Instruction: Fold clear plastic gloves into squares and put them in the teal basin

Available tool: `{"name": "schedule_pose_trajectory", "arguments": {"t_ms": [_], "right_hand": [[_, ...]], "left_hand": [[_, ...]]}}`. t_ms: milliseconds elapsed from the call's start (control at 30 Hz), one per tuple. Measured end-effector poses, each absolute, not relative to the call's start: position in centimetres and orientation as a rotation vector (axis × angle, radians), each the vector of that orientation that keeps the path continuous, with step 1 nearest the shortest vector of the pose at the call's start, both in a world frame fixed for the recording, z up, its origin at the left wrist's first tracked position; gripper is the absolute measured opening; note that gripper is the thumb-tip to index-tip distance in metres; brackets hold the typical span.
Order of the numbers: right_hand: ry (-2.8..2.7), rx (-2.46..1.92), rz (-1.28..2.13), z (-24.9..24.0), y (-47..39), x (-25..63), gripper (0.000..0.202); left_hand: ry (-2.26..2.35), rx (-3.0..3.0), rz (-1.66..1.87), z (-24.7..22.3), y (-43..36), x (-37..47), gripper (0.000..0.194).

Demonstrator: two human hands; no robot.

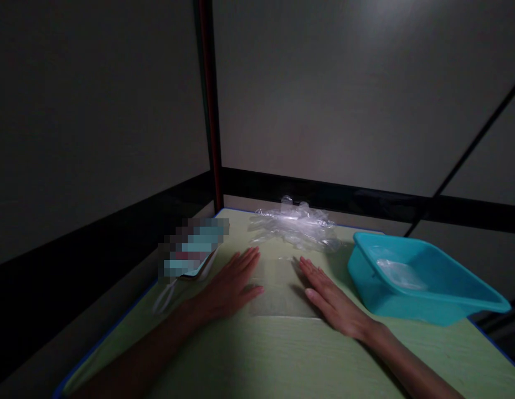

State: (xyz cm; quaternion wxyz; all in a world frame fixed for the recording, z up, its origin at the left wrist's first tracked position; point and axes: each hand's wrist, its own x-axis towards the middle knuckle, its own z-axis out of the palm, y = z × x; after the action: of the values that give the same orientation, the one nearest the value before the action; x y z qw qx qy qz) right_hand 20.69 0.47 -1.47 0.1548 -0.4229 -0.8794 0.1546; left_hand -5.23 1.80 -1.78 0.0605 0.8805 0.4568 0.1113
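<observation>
A clear, flat plastic sheet or bag (pixel 280 293) lies on the green table between my two hands. My left hand (pixel 228 285) is at its left edge, palm down, fingers stretched out, holding nothing. At the right edge, my right hand (pixel 334 302) is also spread flat with its thumb apart and holds nothing. Beyond them sits a loose pile of crumpled clear plastic (pixel 297 224). To the right, a turquoise basin (pixel 407 305) holds a flat, clear plastic piece (pixel 401 274).
A phone-like object (pixel 199 246), partly pixelated, with a pale strap lies at the table's left edge. The green table (pixel 257 366) has a blue rim and stands in a corner between grey walls with dark bands.
</observation>
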Motion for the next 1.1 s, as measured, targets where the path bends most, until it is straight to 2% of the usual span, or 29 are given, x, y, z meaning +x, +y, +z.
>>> {"name": "schedule_pose_trajectory", "arguments": {"t_ms": [233, 367, 533, 633, 700, 867, 1100], "right_hand": [[-2.593, -1.352, 0.211, -2.3, 0.4, 20.6, 0.065], [-2.628, -1.319, 0.171, -2.1, 0.5, 20.5, 0.063], [-2.676, -1.112, 0.158, 0.4, 0.0, 21.3, 0.048], [-2.782, -0.999, 0.177, 2.0, -0.8, 21.9, 0.026], [-2.852, -0.961, 0.152, 2.6, -1.3, 22.0, 0.02], [-2.941, -0.895, -0.031, 2.6, -2.0, 21.7, 0.018], [-2.956, -0.871, -0.31, 1.9, -1.9, 21.2, 0.015]], "left_hand": [[1.451, 2.642, 0.188, -1.8, 1.6, -5.3, 0.064], [1.481, 2.645, 0.201, -2.2, 2.0, -5.2, 0.064], [1.493, 2.595, 0.425, -2.1, 2.4, -5.3, 0.057], [1.332, 2.621, 0.553, -1.4, 1.9, -5.1, 0.053], [1.152, 2.669, 0.539, -0.8, 1.4, -4.8, 0.056], [0.775, 2.743, 0.313, 0.2, 0.0, -3.8, 0.07], [0.721, 2.725, 0.189, 0.4, -0.5, -3.4, 0.07]]}}
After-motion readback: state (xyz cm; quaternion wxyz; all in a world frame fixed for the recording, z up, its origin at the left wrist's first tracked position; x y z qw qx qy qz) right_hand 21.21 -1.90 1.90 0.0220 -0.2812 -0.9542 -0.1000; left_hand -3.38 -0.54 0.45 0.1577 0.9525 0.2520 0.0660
